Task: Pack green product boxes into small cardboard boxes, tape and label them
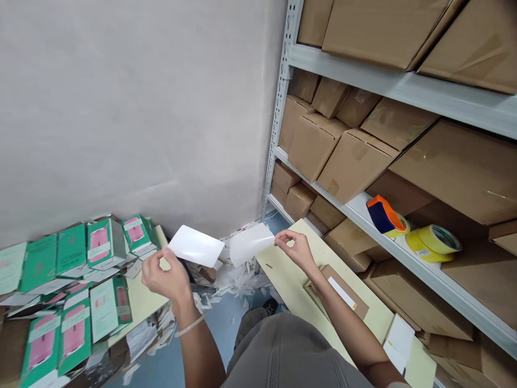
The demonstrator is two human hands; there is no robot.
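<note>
The person's left hand [165,277] is pinched shut on the lower edge of a white label sheet [196,246], thumb on top and the other fingers curled underneath, so the sheet sticks up and tilts away toward the wall. The right hand [296,249] is doing pretty much the same thing with a translucent backing strip [251,243], just fingertips closed on its right end, rest of the hand loosely curled, and the strip sags out to the left. The two pieces are near each other but not touching, both held up in the air just left of the pale yellow table [291,280], over a heap of paper scraps [232,283] lying on the blue floor in the corner. On that table, right under the right forearm, there's a flat brown cardboard mailer [355,307] with a white label on it, and further down the table toward the person sits a small stack of white sheets [399,339]. Right of the table is the metal shelf rack [404,89] stuffed with brown cartons, plus a yellow tape roll [434,242] and an orange and blue tape dispenser [383,215] on the shelf edge. Way off left of the table, a bunch of green and pink boxes [76,285] are piled on another surface.
</note>
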